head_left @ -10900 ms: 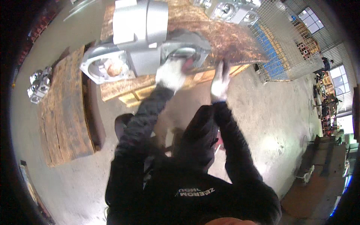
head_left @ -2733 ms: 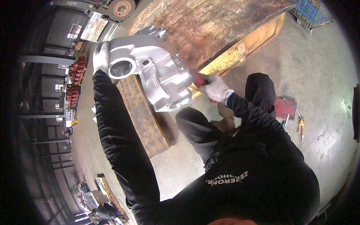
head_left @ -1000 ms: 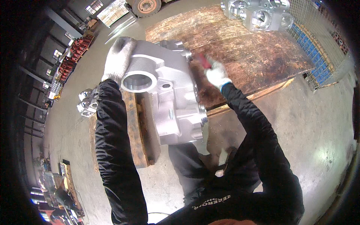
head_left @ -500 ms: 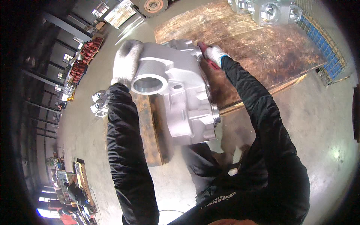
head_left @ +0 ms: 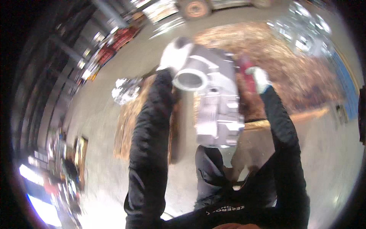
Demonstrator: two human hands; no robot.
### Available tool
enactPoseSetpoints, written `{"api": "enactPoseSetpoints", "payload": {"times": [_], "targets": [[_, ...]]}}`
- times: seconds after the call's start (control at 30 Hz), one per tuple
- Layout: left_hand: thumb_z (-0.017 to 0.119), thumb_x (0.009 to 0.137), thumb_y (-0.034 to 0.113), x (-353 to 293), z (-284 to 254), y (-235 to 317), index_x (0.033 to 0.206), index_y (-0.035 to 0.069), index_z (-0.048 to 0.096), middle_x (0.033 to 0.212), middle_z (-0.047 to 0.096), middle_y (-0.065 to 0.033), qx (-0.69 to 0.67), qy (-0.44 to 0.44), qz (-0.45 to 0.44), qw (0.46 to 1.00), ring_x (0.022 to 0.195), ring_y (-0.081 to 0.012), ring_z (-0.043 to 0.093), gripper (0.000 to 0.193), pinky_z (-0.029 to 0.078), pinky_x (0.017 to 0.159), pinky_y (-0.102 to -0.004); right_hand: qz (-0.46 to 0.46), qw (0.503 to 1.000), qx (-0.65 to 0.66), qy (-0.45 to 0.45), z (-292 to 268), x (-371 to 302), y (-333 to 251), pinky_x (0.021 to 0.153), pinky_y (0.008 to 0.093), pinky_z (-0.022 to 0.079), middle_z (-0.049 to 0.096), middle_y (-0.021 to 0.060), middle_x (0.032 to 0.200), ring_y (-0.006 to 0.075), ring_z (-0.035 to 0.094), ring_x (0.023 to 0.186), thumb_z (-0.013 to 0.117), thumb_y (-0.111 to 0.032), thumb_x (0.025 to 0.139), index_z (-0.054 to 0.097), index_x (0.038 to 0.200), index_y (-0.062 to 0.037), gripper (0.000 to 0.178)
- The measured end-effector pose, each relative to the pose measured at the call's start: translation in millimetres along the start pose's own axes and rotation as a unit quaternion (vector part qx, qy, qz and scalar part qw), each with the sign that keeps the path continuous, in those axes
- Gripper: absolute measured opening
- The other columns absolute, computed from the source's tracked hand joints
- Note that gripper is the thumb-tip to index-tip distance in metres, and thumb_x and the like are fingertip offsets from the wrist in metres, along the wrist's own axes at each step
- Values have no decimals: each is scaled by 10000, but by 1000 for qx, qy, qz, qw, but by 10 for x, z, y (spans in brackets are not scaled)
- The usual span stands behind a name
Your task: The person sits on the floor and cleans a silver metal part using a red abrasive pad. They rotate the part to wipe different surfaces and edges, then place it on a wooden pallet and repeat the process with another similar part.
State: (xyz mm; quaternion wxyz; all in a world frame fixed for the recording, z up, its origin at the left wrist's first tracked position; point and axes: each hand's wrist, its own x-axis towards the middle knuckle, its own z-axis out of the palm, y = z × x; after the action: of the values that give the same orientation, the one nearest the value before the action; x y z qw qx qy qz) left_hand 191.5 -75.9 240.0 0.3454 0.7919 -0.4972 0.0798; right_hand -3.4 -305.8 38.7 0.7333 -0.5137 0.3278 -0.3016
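A large silvery-grey metal casting (head_left: 219, 107) with a round open bore stands upright in front of me, between two wooden surfaces. My left hand (head_left: 176, 55), in a white glove, lies closed over its upper left, just above the bore; the fingertips are hidden behind the metal. To the right of the casting, my right hand (head_left: 260, 79), also gloved in white, is closed around a long red object (head_left: 248, 74). Motion blur hides what kind of object this is. It is apart from the casting's right side.
Shiny metal castings (head_left: 305, 32) sit at the far right on a worn brown wooden surface (head_left: 297, 80). Left of the casting is a lower wooden platform (head_left: 129, 126), with another metal part (head_left: 126, 91) beyond it. A wheeled vehicle (head_left: 196, 8) stands at the back.
The whole view has swung, shifting the scene to the right and blurring it. My right hand and the red object have come away from the casting's side; my left hand keeps its place on it.
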Motion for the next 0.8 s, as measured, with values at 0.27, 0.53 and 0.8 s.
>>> {"api": "enactPoseSetpoints", "payload": {"times": [0.27,0.53,0.8], "targets": [[692,802,436,50,137,458,1183,31,716,1181,723,-234,-48,-15,-86,995,1155,-359,678,557,515,1019,-409,-171,844,-505,45,-121,155,50,983,531,511,686,349,1088,499,643,1106,574,-301,904,689,1125,33,417],[689,794,494,142,103,441,1241,2,683,1221,706,-246,-29,-27,-90,995,1184,-378,664,666,509,1046,-426,-280,913,-285,88,-998,-1065,-83,990,387,485,722,142,1211,249,662,1051,685,-194,899,610,1380,-30,513],[705,656,435,309,462,317,931,-1,795,959,756,-236,37,41,-118,992,926,-361,754,523,599,800,-450,-234,899,-324,-178,-143,-2260,364,1013,406,475,708,152,1229,266,650,1085,641,-255,925,606,1374,-25,505]]}}
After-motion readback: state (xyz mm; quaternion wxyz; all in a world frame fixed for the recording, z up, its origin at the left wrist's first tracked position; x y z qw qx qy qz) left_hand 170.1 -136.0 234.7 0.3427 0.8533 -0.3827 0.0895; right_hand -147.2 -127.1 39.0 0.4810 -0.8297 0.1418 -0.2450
